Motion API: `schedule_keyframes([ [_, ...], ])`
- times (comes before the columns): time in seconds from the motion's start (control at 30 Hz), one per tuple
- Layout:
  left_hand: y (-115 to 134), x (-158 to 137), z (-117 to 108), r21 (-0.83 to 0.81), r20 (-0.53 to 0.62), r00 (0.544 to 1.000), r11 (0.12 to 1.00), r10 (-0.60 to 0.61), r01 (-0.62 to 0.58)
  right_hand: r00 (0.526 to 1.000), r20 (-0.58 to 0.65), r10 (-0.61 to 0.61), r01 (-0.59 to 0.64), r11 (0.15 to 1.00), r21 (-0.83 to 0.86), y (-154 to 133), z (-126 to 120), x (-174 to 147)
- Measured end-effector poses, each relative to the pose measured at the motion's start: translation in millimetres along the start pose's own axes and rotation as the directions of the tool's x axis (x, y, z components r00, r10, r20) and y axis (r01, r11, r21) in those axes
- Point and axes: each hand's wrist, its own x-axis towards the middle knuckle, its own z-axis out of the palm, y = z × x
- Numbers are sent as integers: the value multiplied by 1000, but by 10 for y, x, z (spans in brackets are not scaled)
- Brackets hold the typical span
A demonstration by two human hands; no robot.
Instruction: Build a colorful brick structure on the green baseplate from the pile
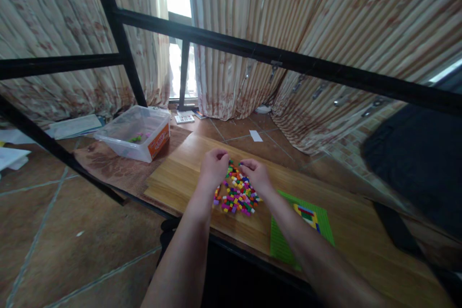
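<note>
A loose pile of small multicoloured toy bricks (240,197) lies on the wooden tabletop (176,168). At the pile's far left edge is my left hand (215,167), its fingers curled together; whatever they hold, if anything, is hidden. Opposite it, over the far right of the pile, my right hand (255,173) pinches a tiny dark brick at its fingertips. Under my right forearm is a green baseplate (283,238), partly covered by the arm. A flat block of joined bricks (306,214) in yellow, red, blue, green and white is fixed on that plate.
A clear plastic tub (124,130) with an orange label and a few green and pink pieces stands to the left on a brown cloth (104,166). Black metal bars (231,38) cross beyond the table. A dark flat object (395,226) lies at the table's right.
</note>
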Motion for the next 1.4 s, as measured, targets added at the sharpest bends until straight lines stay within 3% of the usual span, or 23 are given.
schedule_keyframes([
  [0.07, -35, -90, 112, 43, 147, 989, 999, -11, 4, 999, -8, 53, -48, 950, 308, -105, -56, -256],
  [0.17, -2, -283, 297, -126, 362, 923, 974, -132, 188, 994, -71, 86, -33, 833, 553, -286, -145, -581],
  [0.27, 82, -466, 431, -340, 477, 860, 863, -183, 373, 975, -153, 159, -20, 755, 655, -411, -239, -760],
  [0.37, 128, -585, 517, -459, 543, 826, 769, -154, 445, 944, -234, 234, -19, 744, 668, -431, -332, -836],
  [0.43, 116, -634, 571, -474, 581, 804, 751, -127, 460, 920, -279, 276, -25, 751, 660, -408, -387, -876],
  [0.53, 52, -681, 658, -449, 564, 821, 800, -92, 398, 907, -307, 288, -41, 787, 616, -364, -465, -948],
  [0.67, -52, -702, 735, -345, 501, 865, 923, 28, 170, 934, -308, 180, -37, 907, 420, -318, -601, -1034],
  [0.77, -103, -699, 740, -282, 527, 843, 958, 109, 52, 969, -220, 114, -50, 959, 278, -284, -707, -1054],
  [0.93, -124, -694, 682, -249, 598, 795, 966, 101, 65, 982, -128, 136, -97, 958, 272, -246, -732, -1054],
  [1.1, -112, -635, 577, -263, 605, 796, 951, 30, 164, 967, -28, 255, -212, 857, 470, -231, -617, -999],
  [1.2, -131, -513, 444, -204, 593, 805, 963, -20, 174, 961, 54, 271, -263, 840, 474, -195, -516, -877],
  [1.3, -171, -358, 252, 78, 434, 900, 997, -30, -4, 977, 49, 208, -213, 938, 273, -110, -373, -695],
  [1.33, -184, -315, 189, 243, 359, 933, 968, -22, -71, 984, 32, 176, -179, 971, 159, -75, -322, -630],
  [1.4, -201, -261, 88, 541, 275, 961, 829, -14, -143, 995, 23, 102, -100, 993, -66, -7, -229, -511],
])
